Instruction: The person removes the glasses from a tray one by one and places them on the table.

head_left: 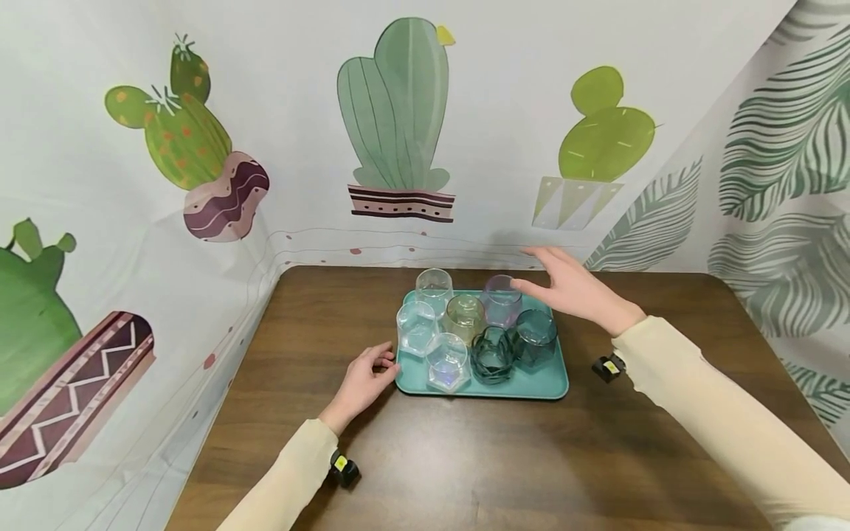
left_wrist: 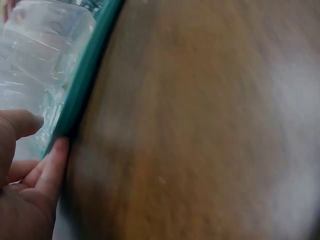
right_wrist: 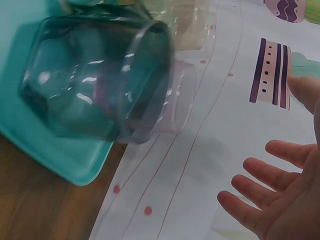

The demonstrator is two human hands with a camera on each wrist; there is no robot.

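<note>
A teal tray (head_left: 412, 385) bears several drinking glasses. Clear glasses (head_left: 448, 361) stand at its left. A yellowish glass (head_left: 464, 318) is in the middle, a purple-tinted glass (head_left: 501, 301) behind it to the right. Two dark grey-green glasses, a ribbed one (head_left: 492, 356) and a smoother one (head_left: 534, 338), are at the right front. My left hand (head_left: 365, 380) lies at the tray's left edge with loosely bent fingers; a fingertip (left_wrist: 61, 145) touches the outer rim. My right hand (head_left: 574, 291), fingers spread and holding nothing, hovers by the tray's back right corner.
The tray rests on a brown wooden table (head_left: 465, 457), toward its back edge. Behind and to the left hangs a white cloth (head_left: 292, 110) printed with cacti. Leaf-patterned cloth (head_left: 783, 147) covers the right side. A black wrist device (head_left: 609, 366) sits at each sleeve.
</note>
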